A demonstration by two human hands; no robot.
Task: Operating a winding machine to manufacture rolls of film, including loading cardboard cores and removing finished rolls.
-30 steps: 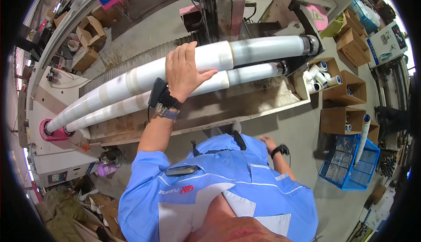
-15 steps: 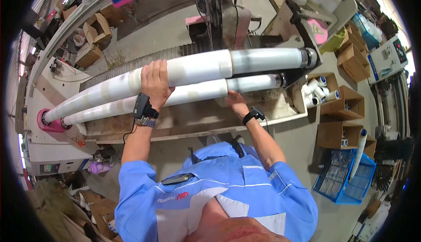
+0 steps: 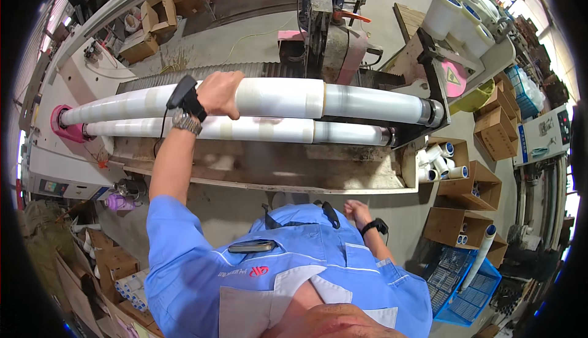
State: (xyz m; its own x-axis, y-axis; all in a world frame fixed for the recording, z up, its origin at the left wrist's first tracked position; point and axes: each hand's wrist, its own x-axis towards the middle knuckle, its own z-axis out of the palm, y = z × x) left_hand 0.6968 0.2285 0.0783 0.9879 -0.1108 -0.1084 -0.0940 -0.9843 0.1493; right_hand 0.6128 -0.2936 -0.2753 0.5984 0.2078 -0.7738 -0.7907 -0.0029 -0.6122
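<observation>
- Two long white cylinders, the far roll and the near roll, lie side by side just above the middle of the view, running from 9–10 o'clock to 2 o'clock (12 o'clock being away from the person). Each has a greyer, narrower section toward its right end.
- Left hand, at 10 o'clock: laid over the far roll, fingers extended across its upper surface, thumb apart; the hand is not wrapped around the roll. How firmly it presses cannot be told.
- Right hand, between 4 and 5 o'clock: beside the waist, apart from both rolls, fingers loosely curled. Whether they close fully cannot be told.
- Pink end piece, at 9–10 o'clock: meets the left ends of both rolls.
- Stained trough: lies below the rolls, on their 6 o'clock side.
- Ridged grey strip: runs along their 12 o'clock side.
- Cardboard box, at 3 o'clock: contains short white rolls.
- Blue crate, at 4 o'clock: a slender white tube leans in it.
- Large white rolls, between 1 and 2 o'clock: stand upright, close together.
</observation>
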